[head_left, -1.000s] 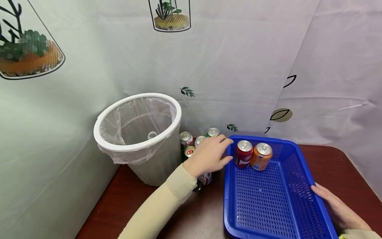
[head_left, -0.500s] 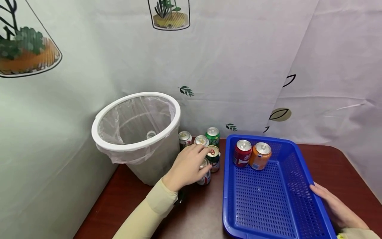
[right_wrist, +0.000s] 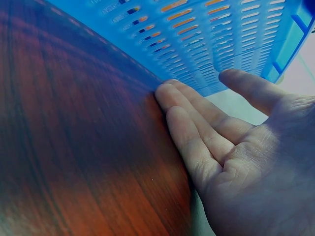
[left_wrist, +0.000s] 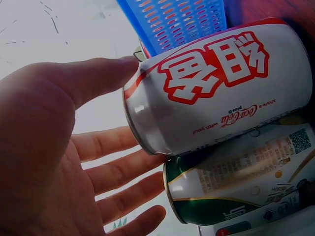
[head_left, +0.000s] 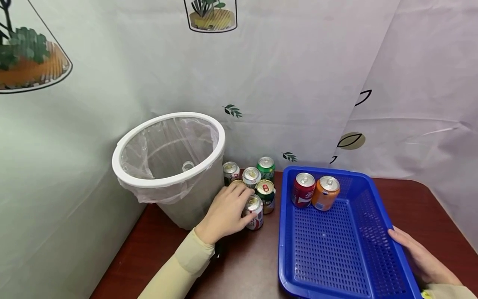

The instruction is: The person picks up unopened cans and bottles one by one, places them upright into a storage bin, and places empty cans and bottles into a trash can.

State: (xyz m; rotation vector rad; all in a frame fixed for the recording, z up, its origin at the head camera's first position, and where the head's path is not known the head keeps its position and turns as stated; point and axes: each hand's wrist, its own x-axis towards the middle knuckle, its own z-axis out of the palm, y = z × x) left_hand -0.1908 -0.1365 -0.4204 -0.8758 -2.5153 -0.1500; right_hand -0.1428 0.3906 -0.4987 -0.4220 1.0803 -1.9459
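My left hand (head_left: 225,214) is beside a white-and-red Coca-Cola can (head_left: 255,218). In the left wrist view, the thumb is at the end of this can (left_wrist: 216,88) and the other fingers spread, loosely straight, past its edge. A dark green can (left_wrist: 241,172) lies close to those fingertips. On the right, my right hand (head_left: 420,257) rests against the blue plastic basket (head_left: 283,241), its thumb at the rim. From the right wrist, its fingers (right_wrist: 189,142) look extended between the basket wall (right_wrist: 197,44) and the tabletop. A red can (head_left: 303,193) and an orange can (head_left: 326,197) stand inside the basket.
Several more cans cluster behind the left hand, among them a green can (head_left: 266,169) and a dark can (head_left: 231,172). A lined wastebasket (head_left: 186,209) stands left of them, with a clear object inside. Pale printed cloth (head_left: 291,83) hangs behind the brown table (head_left: 239,257).
My left hand has moved left and down from beside the basket to the white-and-red can, with the dark green can now standing uncovered. The right hand stays at the basket.
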